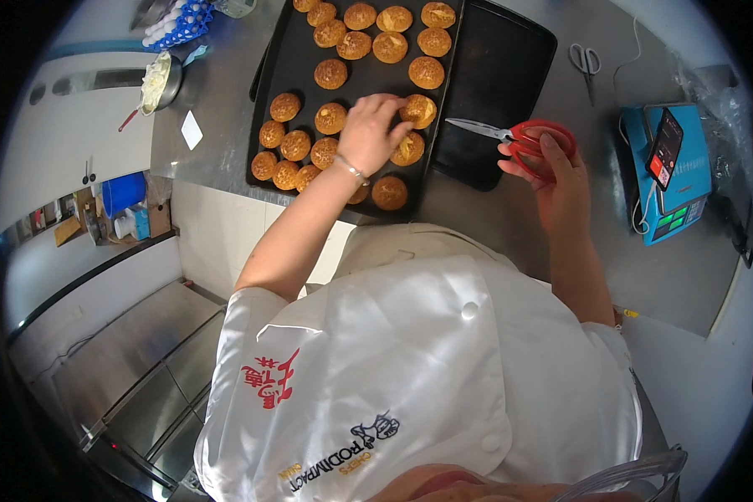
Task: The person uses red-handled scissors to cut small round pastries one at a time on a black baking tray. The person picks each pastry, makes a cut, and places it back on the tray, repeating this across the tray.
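Note:
Round golden-brown baked buns lie on a dark baking tray point(376, 81), and several have a slit in the top. Over the tray, my left hand point(371, 133) has its fingertips at a slit bun point(418, 112) near the right rim; another slit bun point(407, 149) lies just below the thumb. Whether the fingers grip either bun cannot be told. My right hand point(555, 169) holds red-handled scissors point(527, 141) by the handles, over the table to the right. Their blades look closed and point left toward the tray's edge.
A second dark tray point(489, 94) lies partly beneath the first. Grey-handled scissors point(585, 66) and a blue scale point(678, 169) with a phone point(665, 149) on it are to the right. At the left are a metal bowl point(174, 81) of pale filling, a white card point(191, 130) and eggs in a blue tray point(191, 25).

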The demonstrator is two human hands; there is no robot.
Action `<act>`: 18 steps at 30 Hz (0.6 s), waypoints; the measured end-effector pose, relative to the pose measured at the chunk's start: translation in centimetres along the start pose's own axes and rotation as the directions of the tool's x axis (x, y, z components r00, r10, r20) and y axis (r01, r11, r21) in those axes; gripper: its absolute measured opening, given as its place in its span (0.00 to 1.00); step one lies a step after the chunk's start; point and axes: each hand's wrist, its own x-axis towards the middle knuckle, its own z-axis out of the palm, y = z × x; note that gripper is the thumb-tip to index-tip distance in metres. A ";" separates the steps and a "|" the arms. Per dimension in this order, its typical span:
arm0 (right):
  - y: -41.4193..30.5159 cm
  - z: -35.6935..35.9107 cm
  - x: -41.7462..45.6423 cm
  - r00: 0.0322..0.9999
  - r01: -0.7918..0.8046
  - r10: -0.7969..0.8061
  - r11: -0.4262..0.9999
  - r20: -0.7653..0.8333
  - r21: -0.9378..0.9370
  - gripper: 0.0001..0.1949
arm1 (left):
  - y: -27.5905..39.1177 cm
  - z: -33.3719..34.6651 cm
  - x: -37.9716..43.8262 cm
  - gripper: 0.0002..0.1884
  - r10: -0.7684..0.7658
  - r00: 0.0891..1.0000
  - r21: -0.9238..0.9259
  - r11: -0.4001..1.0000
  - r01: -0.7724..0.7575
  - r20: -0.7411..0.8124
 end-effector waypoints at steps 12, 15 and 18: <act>0.7 -0.4 0.0 0.959 0.221 -0.199 0.971 0.202 -0.092 0.08 | 1.6 -3.2 0.9 0.26 -0.273 0.755 -0.803 -0.210 0.558 0.596; 1.1 1.0 -0.2 0.822 0.543 -0.407 0.772 0.399 -0.330 0.07 | 2.5 -5.2 -0.4 0.30 -0.104 0.742 -0.659 -0.552 0.511 0.662; 0.3 3.1 -0.3 0.629 0.776 -0.505 0.458 0.591 -0.433 0.15 | 2.7 -5.7 -1.5 0.33 -0.032 0.762 -0.612 -0.617 0.494 0.647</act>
